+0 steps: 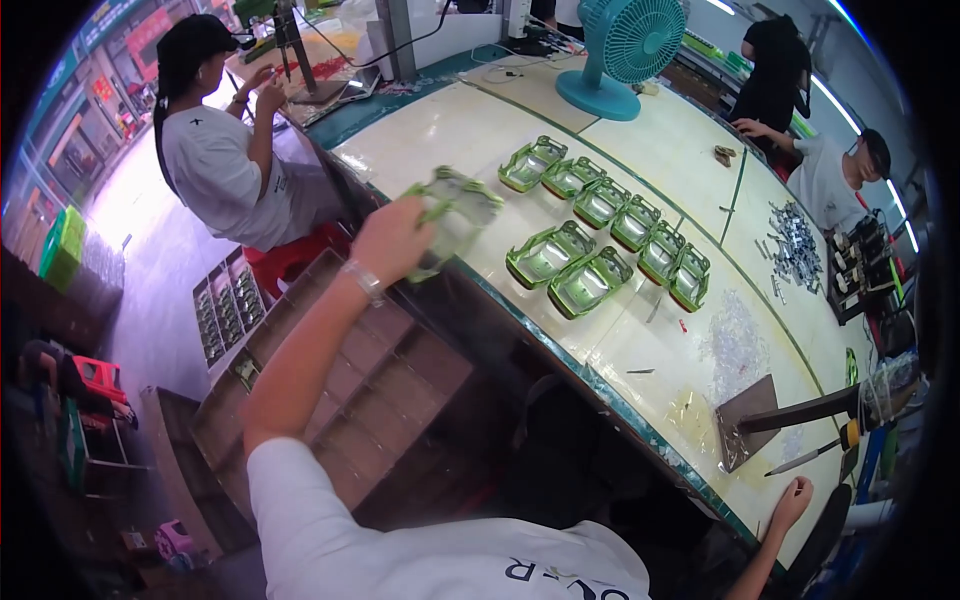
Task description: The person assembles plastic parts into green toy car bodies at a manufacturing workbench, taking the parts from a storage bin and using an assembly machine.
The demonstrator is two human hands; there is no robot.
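Hanging mid-frame, a green shell (462, 212) is held by the left hand (396, 238); right hand (793, 502) curled, lower right; shirt (450, 552) lettered.

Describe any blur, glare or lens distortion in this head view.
Head view: the held green shell is smeared by motion at the left hand, while the laid-out green shells look sharper; head view: bright light washes out the floor at left; head view: the table has bowed lines, and the corners go black.

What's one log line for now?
left hand: holding shiny green car-shaped shell; right hand: at edge of cream-topped worktable; similar green shells: on worktable
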